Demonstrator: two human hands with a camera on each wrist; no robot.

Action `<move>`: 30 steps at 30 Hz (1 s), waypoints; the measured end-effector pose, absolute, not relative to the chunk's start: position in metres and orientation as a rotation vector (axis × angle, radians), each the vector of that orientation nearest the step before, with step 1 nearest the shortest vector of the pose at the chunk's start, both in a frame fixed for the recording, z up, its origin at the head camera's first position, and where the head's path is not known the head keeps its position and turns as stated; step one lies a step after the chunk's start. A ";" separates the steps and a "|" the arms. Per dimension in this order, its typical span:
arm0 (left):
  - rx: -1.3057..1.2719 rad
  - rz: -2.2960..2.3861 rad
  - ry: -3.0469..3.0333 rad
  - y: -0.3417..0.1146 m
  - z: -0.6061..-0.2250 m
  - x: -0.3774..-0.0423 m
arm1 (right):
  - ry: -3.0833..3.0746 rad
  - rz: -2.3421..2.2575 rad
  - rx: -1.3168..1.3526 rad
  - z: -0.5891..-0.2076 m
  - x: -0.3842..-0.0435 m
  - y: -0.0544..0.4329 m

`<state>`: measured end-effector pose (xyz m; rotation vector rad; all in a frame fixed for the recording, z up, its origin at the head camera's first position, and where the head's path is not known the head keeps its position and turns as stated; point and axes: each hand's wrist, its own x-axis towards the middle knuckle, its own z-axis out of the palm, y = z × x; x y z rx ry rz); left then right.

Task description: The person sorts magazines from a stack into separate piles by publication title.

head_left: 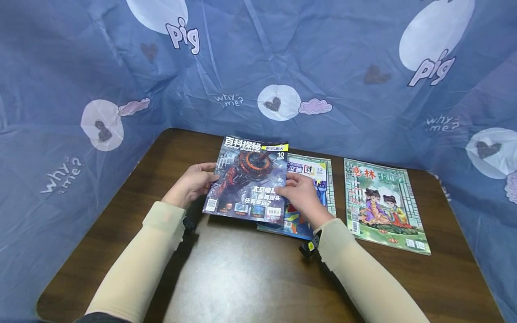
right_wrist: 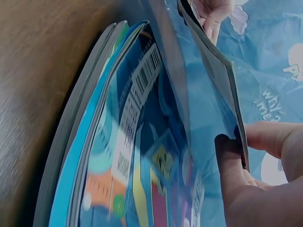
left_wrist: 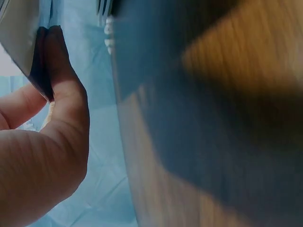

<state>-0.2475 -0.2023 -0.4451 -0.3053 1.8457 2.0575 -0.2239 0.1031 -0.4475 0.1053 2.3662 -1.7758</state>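
Wooden table [head_left: 242, 278], blue cloth [head_left: 60, 67] behind.

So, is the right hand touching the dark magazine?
Touching. In the right wrist view, the right hand pinches the dark magazine edge, thumb below and finger above.

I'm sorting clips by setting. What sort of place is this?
Probably a makeshift indoor recording corner, not a normal room: a brown wooden table hemmed in by a blue cartoon bedsheet hung as a backdrop, with magazines laid out on the table.

Beige sleeves [head_left: 137, 264], black wrist straps [head_left: 308, 247], yellow tag
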 end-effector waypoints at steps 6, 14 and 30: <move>-0.350 2.009 1.941 -0.217 -0.442 -0.252 | 2.362 -1.746 0.106 -0.449 -0.232 0.085; -0.426 1.951 2.027 -0.237 -0.441 -0.259 | 2.436 -1.678 0.049 -0.445 -0.242 0.058; -0.591 1.820 2.212 -0.255 -0.444 -0.278 | 2.597 -1.486 0.014 -0.452 -0.275 0.019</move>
